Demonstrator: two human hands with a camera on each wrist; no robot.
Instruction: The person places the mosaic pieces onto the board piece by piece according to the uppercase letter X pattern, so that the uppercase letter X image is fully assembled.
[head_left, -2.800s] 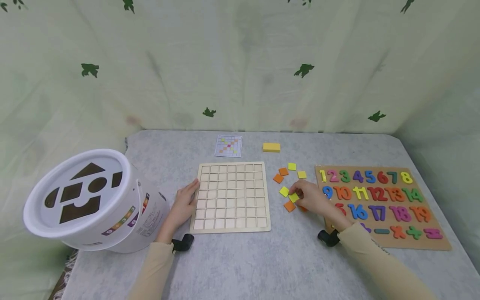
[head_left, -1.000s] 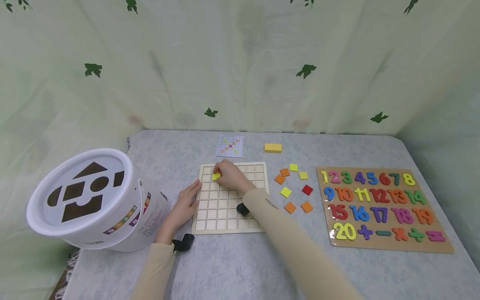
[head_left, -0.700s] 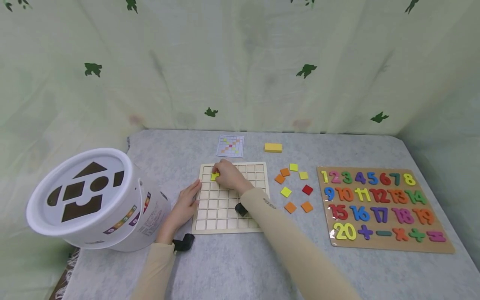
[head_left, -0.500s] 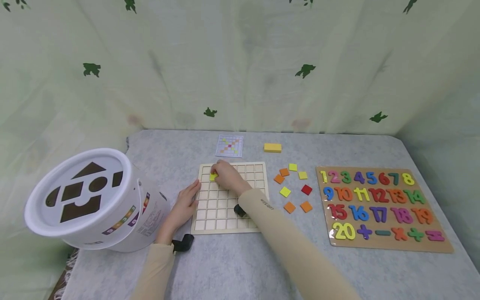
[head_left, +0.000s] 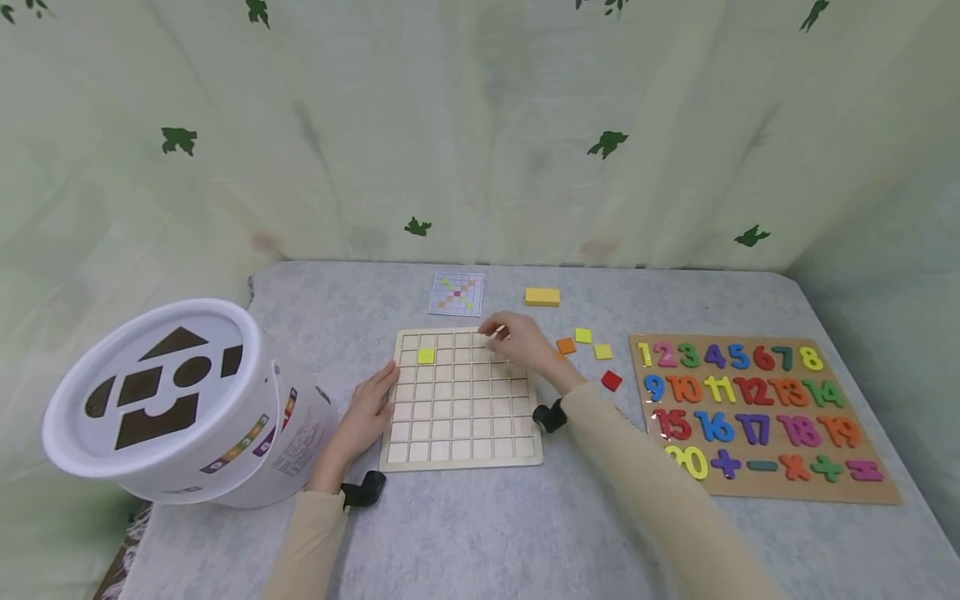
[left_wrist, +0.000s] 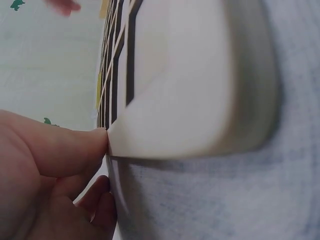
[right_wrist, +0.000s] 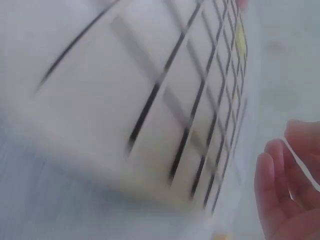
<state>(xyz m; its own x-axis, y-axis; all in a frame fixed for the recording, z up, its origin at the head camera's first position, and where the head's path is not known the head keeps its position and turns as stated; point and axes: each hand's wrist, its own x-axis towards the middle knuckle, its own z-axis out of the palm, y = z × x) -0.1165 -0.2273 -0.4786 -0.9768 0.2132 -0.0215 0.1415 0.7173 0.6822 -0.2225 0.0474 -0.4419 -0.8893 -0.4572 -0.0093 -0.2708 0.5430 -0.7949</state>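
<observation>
At the near edge of the head view: beige sleeves (head_left: 307,542), cut off by the frame, with a black device (head_left: 363,489) at each wrist. Beyond, at left: left hand (head_left: 365,412) with relaxed fingers, tips set against the left rim of the wooden grid board (head_left: 461,464), not clasped around it. At right: number board (head_left: 765,448) with the numeral 20 partly hidden by the right sleeve; just beside it, a red tile (head_left: 611,381). On the grid board: yellow tile (head_left: 426,357), second row from the far side, second column from the left. Above the far right part of the board: right hand (head_left: 517,340), digits loosely bent and parted, with nothing visibly held. Just past the right wrist: orange tile (head_left: 566,345) and, partly covered by the wrist, another hard to make out. Farthest on the table (head_left: 450,533): patterned card (head_left: 457,293) and yellow block (head_left: 542,297). Shown only in the left wrist view: fingertip contact at the board's corner, blurred. Shown only in the right wrist view: fingers apart from the board surface.
</observation>
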